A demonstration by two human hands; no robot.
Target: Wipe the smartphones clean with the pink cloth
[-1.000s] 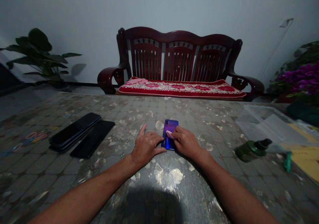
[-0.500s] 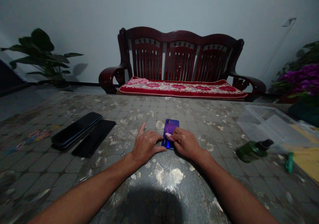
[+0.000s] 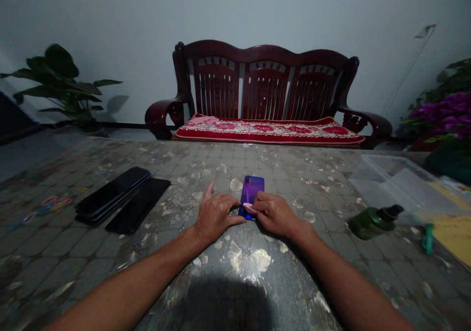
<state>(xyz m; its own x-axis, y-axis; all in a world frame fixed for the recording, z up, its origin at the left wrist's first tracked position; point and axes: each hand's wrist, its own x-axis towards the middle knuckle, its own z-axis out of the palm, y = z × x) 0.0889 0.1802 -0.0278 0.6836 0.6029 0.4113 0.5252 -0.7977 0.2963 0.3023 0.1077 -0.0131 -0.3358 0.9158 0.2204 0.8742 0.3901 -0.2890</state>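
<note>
A purple-blue phone [image 3: 252, 190] lies face down on the patterned table [image 3: 235, 252], in the middle. My left hand [image 3: 216, 215] rests on the table with its fingers pressed against the phone's left edge. My right hand [image 3: 275, 214] pinches a small pink cloth [image 3: 250, 208] and presses it on the near end of the phone's back.
Dark phones [image 3: 121, 198] lie in a stack at the left, with coloured rubber bands [image 3: 51, 202] beside them. A green bottle [image 3: 373, 220] lies at the right, near a clear plastic box [image 3: 397, 184] and yellow paper [image 3: 454, 235]. A wooden bench [image 3: 267, 95] stands behind the table.
My right hand with the pink cloth has slid down the phone's back toward me. My left hand has stayed at the phone's edge.
</note>
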